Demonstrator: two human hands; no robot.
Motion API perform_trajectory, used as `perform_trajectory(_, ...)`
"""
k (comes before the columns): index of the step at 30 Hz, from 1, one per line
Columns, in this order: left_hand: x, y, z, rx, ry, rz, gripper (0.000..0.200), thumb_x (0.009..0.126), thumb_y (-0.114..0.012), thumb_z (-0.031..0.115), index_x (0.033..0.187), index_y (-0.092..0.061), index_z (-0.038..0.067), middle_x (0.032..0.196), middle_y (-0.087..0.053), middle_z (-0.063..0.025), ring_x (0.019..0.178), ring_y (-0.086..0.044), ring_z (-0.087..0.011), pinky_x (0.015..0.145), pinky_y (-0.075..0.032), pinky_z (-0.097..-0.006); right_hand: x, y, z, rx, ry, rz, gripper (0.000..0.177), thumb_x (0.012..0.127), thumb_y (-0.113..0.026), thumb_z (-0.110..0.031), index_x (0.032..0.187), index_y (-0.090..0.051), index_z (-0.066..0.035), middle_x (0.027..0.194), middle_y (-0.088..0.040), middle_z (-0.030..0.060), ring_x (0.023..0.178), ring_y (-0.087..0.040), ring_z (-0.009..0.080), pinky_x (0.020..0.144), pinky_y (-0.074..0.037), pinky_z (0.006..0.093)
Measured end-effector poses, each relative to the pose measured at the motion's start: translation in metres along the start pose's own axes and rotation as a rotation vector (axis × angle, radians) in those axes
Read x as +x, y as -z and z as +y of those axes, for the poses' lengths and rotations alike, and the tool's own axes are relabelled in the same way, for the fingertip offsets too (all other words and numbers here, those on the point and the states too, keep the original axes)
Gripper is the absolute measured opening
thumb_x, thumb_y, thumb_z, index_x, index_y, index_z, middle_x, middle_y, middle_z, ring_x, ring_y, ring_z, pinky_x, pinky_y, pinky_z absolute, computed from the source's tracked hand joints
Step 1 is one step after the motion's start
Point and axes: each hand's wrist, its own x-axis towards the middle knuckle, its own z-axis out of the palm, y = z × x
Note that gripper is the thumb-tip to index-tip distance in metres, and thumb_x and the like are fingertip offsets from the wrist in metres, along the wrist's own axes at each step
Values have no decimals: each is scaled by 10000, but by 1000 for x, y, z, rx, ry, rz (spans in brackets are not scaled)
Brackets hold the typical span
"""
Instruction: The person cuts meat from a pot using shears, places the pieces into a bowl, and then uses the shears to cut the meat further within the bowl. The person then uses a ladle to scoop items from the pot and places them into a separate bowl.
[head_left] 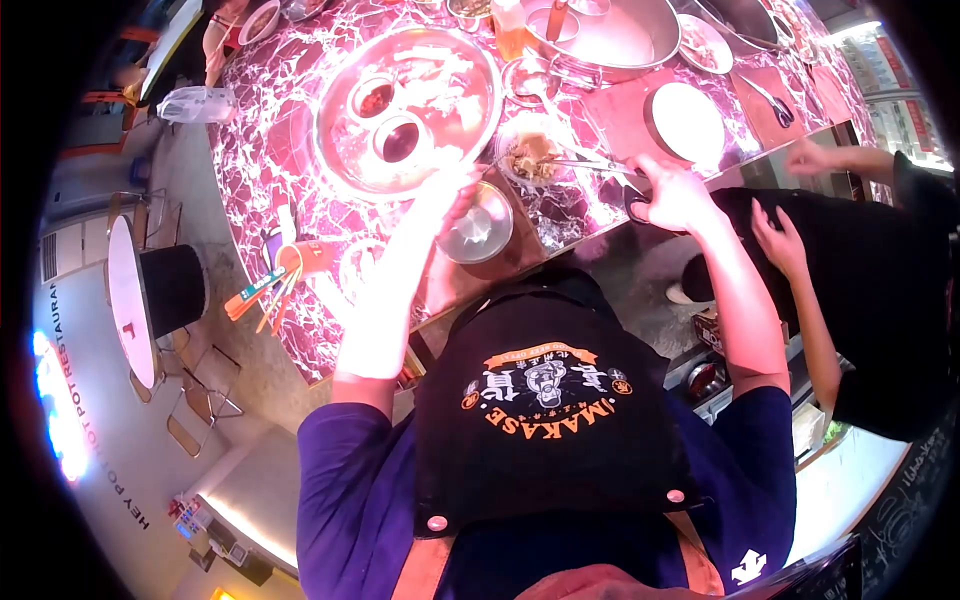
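My right hand (672, 195) is closed round the dark handle of a pair of scissors (598, 165). Their blades point left, with the tips over a small bowl of brownish chopped food (528, 160). My left hand (455, 197) has its fingers curled at the left rim of a round metal bowl (478, 228), near the table's front edge. Glare washes out part of that hand. Just beyond it lies a wide steel tray (335, 165) carrying two small cups, one with red contents (374, 97) and one with dark sauce (398, 141).
A white round plate (686, 122) rests on a brown mat, right of the scissors. Behind stands a large steel pot (640, 55). An orange cup of sticks (300, 262) is at left. On the right, another person's hands (782, 240) are close to the table edge.
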Motion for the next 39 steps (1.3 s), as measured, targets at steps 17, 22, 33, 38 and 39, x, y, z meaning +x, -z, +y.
perform_trajectory(17,-17,-16,9,14,226,35,252,1008,-558,150,1243,-600,67,642,-334,110,461,-245,-11,413,-194,-184,30,-20,-7,129,106,-48,581,767,-742,-189,1314,-564,-113,1089,-700,208,1052,-668,374,929,-513,446)
perform_trajectory(22,-15,-15,7,-23,245,94,290,1004,-560,135,1282,-579,57,640,-326,109,463,-239,-9,409,-184,-184,22,-43,14,103,157,-33,539,776,-728,-154,1295,-589,-117,1023,-711,219,1027,-678,371,913,-514,452)
perform_trajectory(33,-13,-17,0,-13,293,94,269,1023,-506,131,1266,-581,44,632,-323,103,467,-235,-11,389,-177,-185,29,-36,-1,101,60,-69,564,753,-753,-200,1283,-582,-114,1026,-717,204,1020,-679,376,899,-524,444)
perform_trajectory(38,-8,0,-12,-56,263,75,246,1034,-466,107,1225,-604,35,639,-353,82,466,-261,-17,390,-199,-182,1,-13,-10,17,27,-65,562,744,-752,-179,1274,-585,-93,1047,-717,194,1039,-675,373,906,-522,446)
perform_trajectory(39,-5,2,-14,-48,263,78,227,1040,-477,115,1196,-621,36,644,-376,69,464,-280,-23,393,-212,-181,1,-9,-17,-9,13,-94,581,757,-753,-223,1295,-571,-103,1101,-712,184,1069,-669,363,930,-516,447)
